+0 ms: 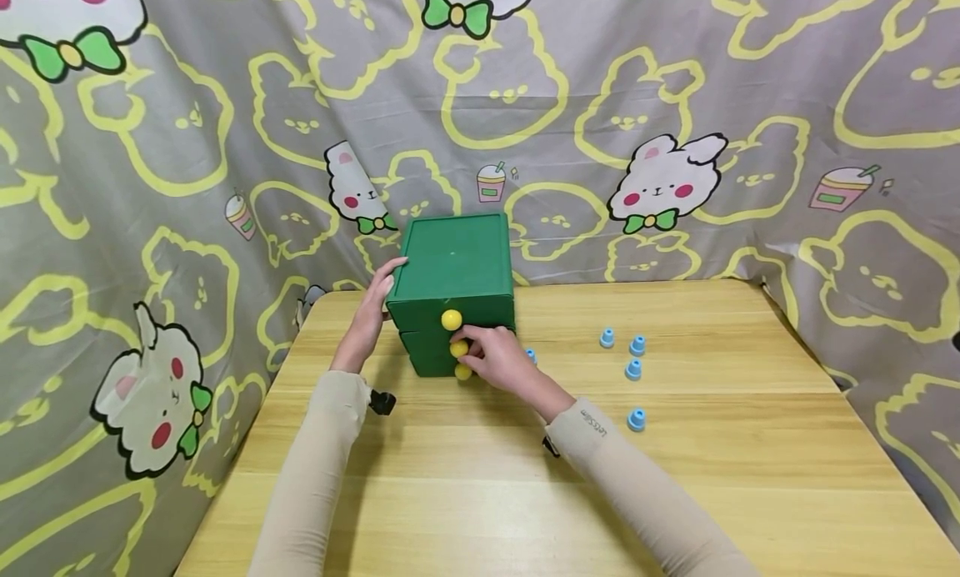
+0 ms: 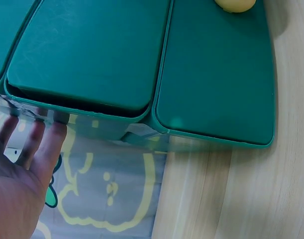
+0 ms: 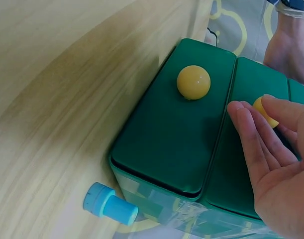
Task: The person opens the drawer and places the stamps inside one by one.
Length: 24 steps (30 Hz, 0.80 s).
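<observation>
A small green drawer cabinet (image 1: 453,260) stands on the table, with three drawers stacked one over another and a round yellow knob on each. My right hand (image 1: 501,357) pinches the middle knob (image 3: 265,112) between thumb and fingers. The bottom drawer (image 3: 174,124) and its knob (image 3: 193,82) show fully in the right wrist view. My left hand (image 1: 369,312) rests against the cabinet's left side, its fingers (image 2: 48,152) extended along the wall. In the left wrist view the middle drawer front (image 2: 92,55) sits slightly uneven in its frame.
Several small light-blue stepped plugs stand to the right, among them a near one (image 1: 636,419) and a far one (image 1: 607,337). Another blue plug (image 3: 110,203) is close beside the cabinet. A patterned grey curtain (image 1: 555,85) hangs behind the wooden table (image 1: 465,494).
</observation>
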### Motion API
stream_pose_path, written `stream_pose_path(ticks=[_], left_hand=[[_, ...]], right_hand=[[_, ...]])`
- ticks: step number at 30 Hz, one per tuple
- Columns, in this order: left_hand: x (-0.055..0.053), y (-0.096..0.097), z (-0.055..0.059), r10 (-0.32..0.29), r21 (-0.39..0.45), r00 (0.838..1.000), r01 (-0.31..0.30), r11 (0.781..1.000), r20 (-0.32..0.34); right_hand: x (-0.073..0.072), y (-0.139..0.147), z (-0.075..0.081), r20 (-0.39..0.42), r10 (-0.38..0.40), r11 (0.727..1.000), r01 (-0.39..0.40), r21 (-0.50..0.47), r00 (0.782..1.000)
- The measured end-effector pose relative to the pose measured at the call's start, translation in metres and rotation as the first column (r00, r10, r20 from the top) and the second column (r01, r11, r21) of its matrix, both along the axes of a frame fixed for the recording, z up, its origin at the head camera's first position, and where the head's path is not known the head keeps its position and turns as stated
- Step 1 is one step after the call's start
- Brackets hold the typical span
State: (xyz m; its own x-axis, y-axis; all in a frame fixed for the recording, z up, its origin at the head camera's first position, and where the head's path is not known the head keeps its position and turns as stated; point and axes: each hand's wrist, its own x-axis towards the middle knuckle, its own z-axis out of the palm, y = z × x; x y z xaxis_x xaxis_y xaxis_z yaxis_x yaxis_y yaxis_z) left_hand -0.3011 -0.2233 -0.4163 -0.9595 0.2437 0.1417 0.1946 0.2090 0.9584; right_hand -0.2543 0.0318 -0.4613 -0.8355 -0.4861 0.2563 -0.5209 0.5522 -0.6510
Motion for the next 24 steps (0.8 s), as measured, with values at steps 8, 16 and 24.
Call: stream_pose_path(ticks=[8,16,24], left_hand=[[-0.015,-0.007,-0.02,0.018,0.003,1.0,-0.017,1.0,-0.024],[-0.013,-0.005,-0.015,0.008,-0.005,1.0,-0.008,1.0,-0.01],[0.004,0.002,0.005,0.0,-0.015,1.0,0.0,1.0,-0.012]], right_hand=[[-0.001,-0.001,-0.002,0.005,-0.006,1.0,0.006,0.014,1.0],[0.001,-0.001,-0.003,0.019,-0.022,1.0,0.022,0.008,1.0],[0.0,-0.001,-0.003,0.005,-0.026,1.0,0.026,0.0,1.0]])
